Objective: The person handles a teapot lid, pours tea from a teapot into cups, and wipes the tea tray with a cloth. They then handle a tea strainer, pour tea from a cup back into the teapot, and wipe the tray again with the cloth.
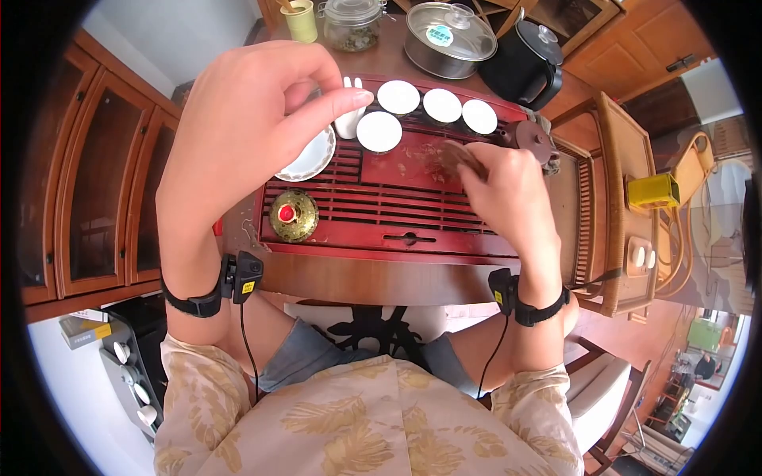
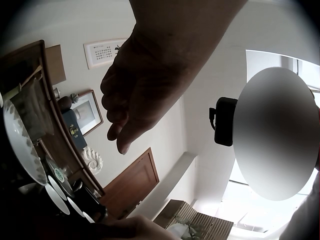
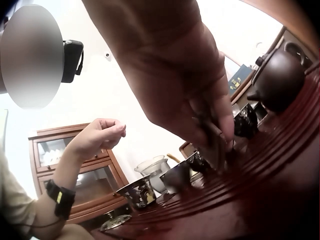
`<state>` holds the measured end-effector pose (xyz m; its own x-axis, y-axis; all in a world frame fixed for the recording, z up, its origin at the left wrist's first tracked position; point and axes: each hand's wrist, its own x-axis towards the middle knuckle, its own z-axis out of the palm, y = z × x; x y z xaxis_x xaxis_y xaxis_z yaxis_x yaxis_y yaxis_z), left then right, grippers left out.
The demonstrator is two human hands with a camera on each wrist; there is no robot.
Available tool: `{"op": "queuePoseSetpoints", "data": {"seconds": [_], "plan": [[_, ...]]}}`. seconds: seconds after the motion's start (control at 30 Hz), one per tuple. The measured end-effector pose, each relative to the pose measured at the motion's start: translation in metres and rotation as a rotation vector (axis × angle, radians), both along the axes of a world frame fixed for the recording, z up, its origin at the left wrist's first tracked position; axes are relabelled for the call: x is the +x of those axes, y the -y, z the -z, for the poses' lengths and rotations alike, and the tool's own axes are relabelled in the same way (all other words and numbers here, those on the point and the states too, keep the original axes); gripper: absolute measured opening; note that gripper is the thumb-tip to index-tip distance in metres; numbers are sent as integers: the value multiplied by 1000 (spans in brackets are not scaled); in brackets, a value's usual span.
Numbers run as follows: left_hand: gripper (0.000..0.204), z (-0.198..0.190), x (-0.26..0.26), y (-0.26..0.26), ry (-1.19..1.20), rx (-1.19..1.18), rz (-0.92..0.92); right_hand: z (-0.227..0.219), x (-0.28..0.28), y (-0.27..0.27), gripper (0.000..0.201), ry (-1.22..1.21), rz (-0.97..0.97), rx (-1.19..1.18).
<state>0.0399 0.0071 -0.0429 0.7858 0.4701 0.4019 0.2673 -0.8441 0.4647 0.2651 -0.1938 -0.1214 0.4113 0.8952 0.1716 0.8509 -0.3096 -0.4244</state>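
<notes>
My right grip (image 1: 506, 189) pinches a flattish dark-brown object (image 1: 458, 159) over the slatted red wooden tray (image 1: 349, 239), whose raised panel I judge not yet free of brown residue (image 1: 429, 166), while my left grip (image 1: 250, 119), loosely curled and empty, is raised.

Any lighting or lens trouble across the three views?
Head view: well lit, but fisheye distortion bends the wooden cabinet, and the corners go black. Left wrist view: left hand dark, window glaring. Right wrist view: right hand shadowed, wall washed out, brown object blurry.
</notes>
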Motion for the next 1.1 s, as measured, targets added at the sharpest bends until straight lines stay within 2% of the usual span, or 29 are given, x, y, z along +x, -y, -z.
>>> {"op": "queuePoseSetpoints", "data": {"seconds": [0.1,0.13,0.23,0.37,0.47,0.67,0.77,0.8,0.93,1.03,1.1], "plan": [[24,-1,1,0,-1,1,-7,-1,0,1,9,-11,-30,54],[24,-1,2,0,-4,-2,-9,4,-1,-2,8,-51,-62,158],[25,1,3,2,-8,-4,-3,14,-1,-8,19,-108,-86,149],[25,0,2,1,-7,-2,-5,14,7,-6,18,-24,3,96],[24,-1,1,1,8,-16,-3,1,3,-2,8,-42,-53,63],[24,1,2,0,5,20,4,3,-8,-7,12,-211,-104,70],[24,1,2,0,-3,-11,-1,5,-1,-6,10,-115,-84,108],[24,1,2,0,4,-5,3,0,1,-4,9,-45,-49,56],[24,1,2,0,8,11,9,6,0,-4,7,-38,-76,161],[24,1,4,1,3,14,12,9,0,-4,18,-86,-70,124],[24,1,3,2,-2,14,8,-5,1,-1,19,-94,-71,-11]]}}
